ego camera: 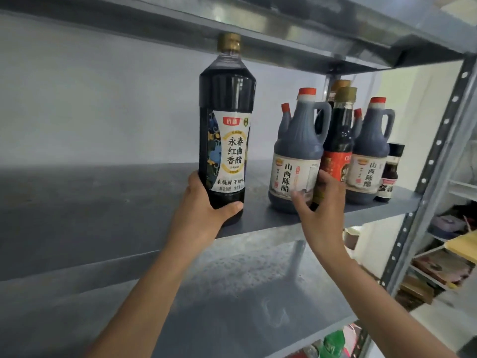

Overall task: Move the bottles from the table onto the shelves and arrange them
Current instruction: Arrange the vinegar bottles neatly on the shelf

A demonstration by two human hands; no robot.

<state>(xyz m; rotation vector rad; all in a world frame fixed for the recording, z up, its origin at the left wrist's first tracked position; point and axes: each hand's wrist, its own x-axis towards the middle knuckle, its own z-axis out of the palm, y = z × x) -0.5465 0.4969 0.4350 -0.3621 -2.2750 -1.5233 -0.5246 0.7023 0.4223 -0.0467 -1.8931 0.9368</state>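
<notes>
While my left hand (pixel 206 210) grips the tall dark gold-capped vinegar bottle (pixel 225 130) at frame centre, low on the grey metal shelf (pixel 103 215), I should seat it upright beside the red-capped handled jug (pixel 296 156), which my right hand (pixel 322 210) steadies with fingers spread.

Pale wall (pixel 103 99) behind – grey metal shelving (pixel 77 215).

Dim, cool light on shelf (pixel 103 202); brighter daylight from right. Soft blur throughout. Wide-angle bending at edges. Glare on upright (pixel 438 140); deep shadow far left.
</notes>
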